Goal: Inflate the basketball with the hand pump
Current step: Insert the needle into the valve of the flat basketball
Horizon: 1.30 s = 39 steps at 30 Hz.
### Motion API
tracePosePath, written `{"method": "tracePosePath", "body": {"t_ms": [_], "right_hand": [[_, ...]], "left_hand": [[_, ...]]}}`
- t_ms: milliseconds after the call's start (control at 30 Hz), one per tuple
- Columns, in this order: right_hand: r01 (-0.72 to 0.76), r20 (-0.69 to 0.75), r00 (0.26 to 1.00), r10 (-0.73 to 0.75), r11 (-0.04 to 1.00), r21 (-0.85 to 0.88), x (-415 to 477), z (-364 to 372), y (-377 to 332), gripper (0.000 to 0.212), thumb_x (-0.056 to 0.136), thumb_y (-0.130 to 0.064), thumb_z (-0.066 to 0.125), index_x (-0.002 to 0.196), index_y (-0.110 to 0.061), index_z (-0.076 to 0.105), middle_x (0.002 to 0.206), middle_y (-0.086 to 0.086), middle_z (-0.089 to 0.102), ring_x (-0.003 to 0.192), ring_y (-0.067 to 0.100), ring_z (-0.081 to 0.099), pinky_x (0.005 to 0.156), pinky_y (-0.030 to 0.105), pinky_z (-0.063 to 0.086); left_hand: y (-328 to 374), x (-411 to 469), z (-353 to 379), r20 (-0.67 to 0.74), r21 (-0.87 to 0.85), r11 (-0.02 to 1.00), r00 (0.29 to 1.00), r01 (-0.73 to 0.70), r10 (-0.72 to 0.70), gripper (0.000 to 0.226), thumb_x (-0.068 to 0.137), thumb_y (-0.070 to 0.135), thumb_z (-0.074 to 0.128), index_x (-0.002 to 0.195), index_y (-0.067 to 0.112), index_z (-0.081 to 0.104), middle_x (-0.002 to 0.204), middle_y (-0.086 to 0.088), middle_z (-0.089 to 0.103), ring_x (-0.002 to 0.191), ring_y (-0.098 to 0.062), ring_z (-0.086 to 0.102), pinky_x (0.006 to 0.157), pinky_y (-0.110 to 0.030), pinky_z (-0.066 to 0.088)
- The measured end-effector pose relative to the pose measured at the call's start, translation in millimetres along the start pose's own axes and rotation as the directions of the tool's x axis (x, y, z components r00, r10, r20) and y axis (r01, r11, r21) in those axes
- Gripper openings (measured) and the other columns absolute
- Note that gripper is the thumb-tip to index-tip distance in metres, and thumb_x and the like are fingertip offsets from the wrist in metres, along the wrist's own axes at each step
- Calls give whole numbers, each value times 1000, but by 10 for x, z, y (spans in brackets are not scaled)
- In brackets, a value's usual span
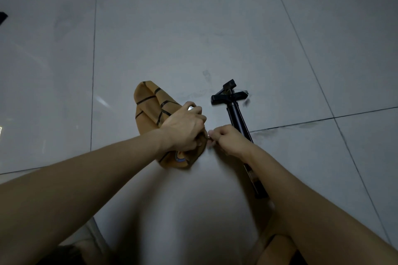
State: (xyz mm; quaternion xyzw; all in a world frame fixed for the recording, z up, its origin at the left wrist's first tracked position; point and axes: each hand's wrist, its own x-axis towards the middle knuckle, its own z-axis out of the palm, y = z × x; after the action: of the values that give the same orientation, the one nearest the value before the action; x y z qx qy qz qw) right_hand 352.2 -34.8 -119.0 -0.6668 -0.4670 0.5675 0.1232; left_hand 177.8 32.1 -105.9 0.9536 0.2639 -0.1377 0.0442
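Orange rubber with black seam lines, the basketball point(148, 103) lies limp and folded on the grey tiled floor point(193, 28), a little left of centre. It is flat and crumpled rather than round: one floppy lobe reaches toward the far left, and the near end bunches up where a bluish mark shows on its skin.

The left hand point(185, 129) comes in from the near left and grips the near part of the ball from above, with fingers curled over the gathered rubber and knuckles up. The right hand point(230, 139) comes in from the near right and sits just beside the left one. Its fingers are curled, and the thumb and forefinger pinch a small metallic piece point(208, 137) right at the ball's edge. That piece is too small to make out clearly, and I cannot tell whether it has entered the ball.

To the right of the ball lies the black hand pump point(235, 114), flat on the floor. Its T-handle point(228, 95) is at the far end, and the barrel runs toward the near right, passing under the right forearm. Neither hand holds the pump.

Pale clothing point(183, 211) fills the near centre between the forearms. A dark object point(3, 18) pokes in at the far left edge, cut off by the frame.
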Motion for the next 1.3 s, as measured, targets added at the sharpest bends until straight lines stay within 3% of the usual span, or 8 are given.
{"method": "tracePosePath", "body": {"t_ms": [167, 400, 600, 667, 767, 1000, 1167, 1300], "right_hand": [[157, -157, 969, -192, 965, -211, -31, 62, 85, 11, 92, -25, 66, 85, -16, 66, 71, -6, 66, 65, 6, 61, 71, 36, 52], [168, -238, 933, -271, 911, -376, -33, 239, 72, 14, 96, -19, 60, 83, -14, 58, 87, 6, 68, 84, 26, 61, 70, 38, 46], [-70, -276, 949, 151, 957, 281, -10, 463, 12, 22, 98, -7, 56, 77, 1, 60, 67, 13, 62, 55, 22, 57, 51, 31, 49], [-211, -122, 919, 376, 727, 654, 24, 470, -54, 19, 98, 0, 54, 80, -1, 58, 63, 10, 55, 48, 14, 49, 41, 23, 41], [-286, 24, 866, 500, 455, 843, 88, 452, -124, 17, 97, 9, 47, 87, 0, 57, 65, 9, 51, 51, 12, 46, 35, 17, 36], [-28, -340, 923, 179, 914, 405, 79, 549, 56, 25, 92, -12, 58, 71, 1, 56, 64, 18, 58, 54, 24, 52, 50, 34, 41], [58, -350, 936, 39, 963, 262, 81, 520, 119, 21, 90, -21, 58, 79, -4, 59, 72, 17, 65, 63, 29, 61, 58, 39, 48], [-38, -258, 953, 157, 910, 414, 68, 469, 7, 18, 98, -4, 55, 82, 4, 58, 64, 15, 56, 46, 14, 49, 42, 25, 39]], "left_hand": [[5, -2, -12, 6, 6, 1000, 1000, -12, 12, 34, 80, 43, 46, 88, 27, 75, 87, 11, 62, 94, -16, 48, 104, -37, 31], [-1, -13, -24, 4, -3, 1000, 1000, -9, 9, 37, 81, 42, 45, 94, 28, 76, 91, 12, 63, 97, -15, 46, 106, -36, 29], [18, -37, -2, -13, 46, 998, 999, -31, 31, 26, 77, 32, 54, 90, 26, 76, 88, 11, 61, 98, -17, 47, 108, -38, 27], [25, -44, -2, 5, 72, 996, 999, -50, 50, 26, 78, 31, 54, 91, 26, 76, 92, 10, 63, 102, -18, 48, 110, -39, 25], [32, -49, -9, 14, 102, 991, 997, -82, 81, 26, 79, 29, 52, 89, 23, 75, 95, 8, 64, 104, -21, 49, 113, -42, 24], [-31, 1, -1, 25, 92, 987, 992, -128, 126, 28, 82, 37, 51, 88, 24, 74, 89, 11, 64, 104, -18, 50, 116, -44, 22], [-57, 0, -18, -4, 34, 996, 996, -86, 87, 34, 85, 40, 49, 92, 22, 76, 96, 11, 67, 109, -16, 50, 116, -41, 20], [-42, -7, -19, -14, 49, 996, 997, -81, 81, 32, 84, 37, 49, 92, 24, 77, 98, 11, 67, 109, -16, 50, 116, -40, 18]]}}
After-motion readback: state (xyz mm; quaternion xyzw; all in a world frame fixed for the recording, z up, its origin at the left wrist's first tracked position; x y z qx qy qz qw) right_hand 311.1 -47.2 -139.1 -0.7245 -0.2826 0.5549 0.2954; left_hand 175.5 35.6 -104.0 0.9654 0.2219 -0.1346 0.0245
